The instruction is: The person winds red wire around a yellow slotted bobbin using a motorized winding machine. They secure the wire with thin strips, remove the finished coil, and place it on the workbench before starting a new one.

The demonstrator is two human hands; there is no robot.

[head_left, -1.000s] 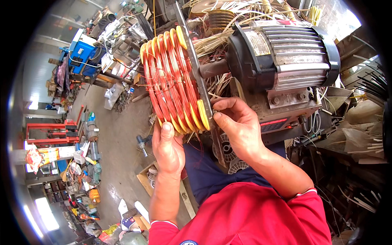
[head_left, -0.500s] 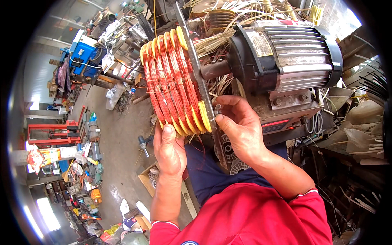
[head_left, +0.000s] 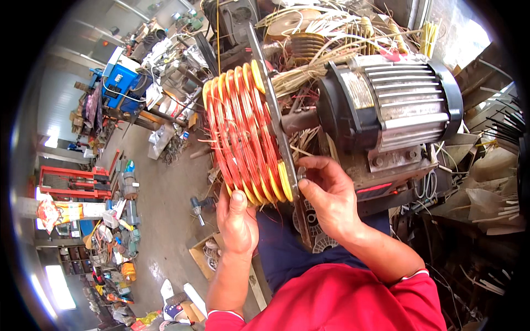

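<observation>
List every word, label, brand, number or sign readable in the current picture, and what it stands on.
None can be read.
Nameplate on the motor: print too small and blurred.
Red-lit display below the motor: too blurred to make out any characters.
Red wire coils: no text visible.

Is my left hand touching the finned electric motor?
Apart: the head view shows the metal bar and right hand between the left hand and the finned electric motor.
</observation>
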